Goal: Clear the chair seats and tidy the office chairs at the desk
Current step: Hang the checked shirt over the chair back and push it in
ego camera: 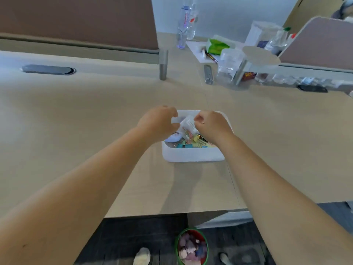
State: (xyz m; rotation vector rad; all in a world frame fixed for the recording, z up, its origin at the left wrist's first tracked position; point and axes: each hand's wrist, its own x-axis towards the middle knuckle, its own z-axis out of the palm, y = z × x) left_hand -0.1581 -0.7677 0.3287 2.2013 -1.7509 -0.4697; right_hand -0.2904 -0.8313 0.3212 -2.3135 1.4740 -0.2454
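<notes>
Both your arms reach out over the desk (95,115), and your hands meet above a white box (193,154) that sits on the desktop near the front edge. Your left hand (159,122) curls over the box's far left corner, fingers bent down onto a small clear bag (188,124); your right hand (212,125) is closed in a loose fist just beside it, thumb and fingers pinched on the same bag's right edge. So the bag hangs between the two hands, right over the box. Below it, inside the box, lies a jumble of coloured clips and paper bits (193,143), with a pale bluish lump at the left. Farther back on the desk stand two clear bottles (186,23), a green packet (216,45) on a white sheet, and some clear plastic tubs (228,66) by the divider's metal leg. Down on the dark floor, just beside your feet, sits a green-rimmed round tub (192,247) full of small soft-coloured pieces. No chair seat shows in this view, so I cannot tell where the chairs stand.
</notes>
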